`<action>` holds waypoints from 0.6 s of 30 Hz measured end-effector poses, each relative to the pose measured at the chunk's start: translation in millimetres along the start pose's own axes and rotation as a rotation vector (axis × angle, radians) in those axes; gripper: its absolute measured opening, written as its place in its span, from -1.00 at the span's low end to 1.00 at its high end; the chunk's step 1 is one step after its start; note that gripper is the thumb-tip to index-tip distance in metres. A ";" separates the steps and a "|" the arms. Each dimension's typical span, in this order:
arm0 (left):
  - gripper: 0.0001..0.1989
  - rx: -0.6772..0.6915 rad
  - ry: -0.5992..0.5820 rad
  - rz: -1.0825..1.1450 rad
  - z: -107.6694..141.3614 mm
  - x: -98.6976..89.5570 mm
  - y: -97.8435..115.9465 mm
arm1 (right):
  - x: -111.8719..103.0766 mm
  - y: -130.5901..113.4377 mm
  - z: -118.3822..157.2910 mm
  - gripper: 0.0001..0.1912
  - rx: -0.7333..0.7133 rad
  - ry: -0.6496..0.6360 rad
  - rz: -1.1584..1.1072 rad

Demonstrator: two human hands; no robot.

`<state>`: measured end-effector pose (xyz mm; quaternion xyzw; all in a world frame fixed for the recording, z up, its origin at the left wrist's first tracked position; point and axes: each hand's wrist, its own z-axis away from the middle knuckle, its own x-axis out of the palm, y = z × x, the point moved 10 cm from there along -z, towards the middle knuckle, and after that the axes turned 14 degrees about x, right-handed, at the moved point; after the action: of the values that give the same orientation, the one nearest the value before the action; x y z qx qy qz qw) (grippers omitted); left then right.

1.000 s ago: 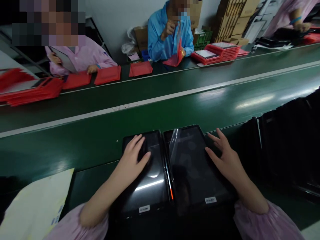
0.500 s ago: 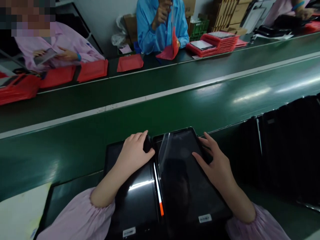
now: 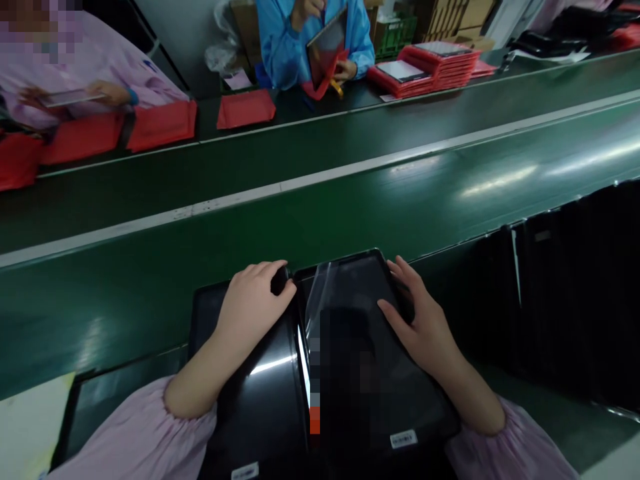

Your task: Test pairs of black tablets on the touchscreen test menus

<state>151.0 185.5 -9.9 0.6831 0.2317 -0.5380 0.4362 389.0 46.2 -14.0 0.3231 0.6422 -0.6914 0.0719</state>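
Two black glossy panels lie side by side at the bottom centre. The right panel (image 3: 365,373) has a clear film wrinkled at its upper left corner and a barcode label near its lower edge. My right hand (image 3: 417,307) rests on its right edge, thumb apart on the glass and fingers along the side. Over the upper part of the left panel (image 3: 265,413) lies my left hand (image 3: 253,293), its thumb and fingers curved apart at the seam between the panels. A bright strip shows in that seam.
A green conveyor (image 3: 320,193) with a pale rail crosses the view. Beyond it, two people handle flat devices beside red pouches (image 3: 247,109) and a red stack (image 3: 440,63). Black panels (image 3: 575,280) stand at the right. A white sheet (image 3: 33,423) lies lower left.
The view has shifted slightly, and both hands and the panels appear a little further left. Across the conveyor, the person in blue has lowered a device against a red pouch.
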 end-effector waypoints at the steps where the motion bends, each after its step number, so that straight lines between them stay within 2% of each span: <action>1: -0.35 -0.002 0.003 -0.004 0.4 -0.6 0.2 | 0.9 1.4 -0.9 -0.27 0.005 -0.013 -0.011; 9: -0.46 0.035 0.027 0.004 -0.3 -0.3 -1.1 | 2.0 5.8 -4.3 -0.21 0.066 -0.042 -0.059; 13: -0.42 0.060 0.058 0.094 2.8 -4.1 -2.4 | -0.7 12.9 -4.8 -0.14 0.118 -0.025 -0.054; 16: -0.36 -0.005 0.125 0.249 16.6 -17.6 -22.6 | -4.1 29.5 -4.2 -0.04 0.179 -0.045 -0.189; 18: -0.39 -0.093 0.233 0.355 33.8 -31.6 -50.1 | -6.4 46.1 -4.3 -0.07 0.251 -0.058 -0.312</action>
<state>83.7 187.4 0.9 0.7497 0.1813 -0.3590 0.5255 419.1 40.6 -49.2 0.2064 0.5909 -0.7777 -0.0584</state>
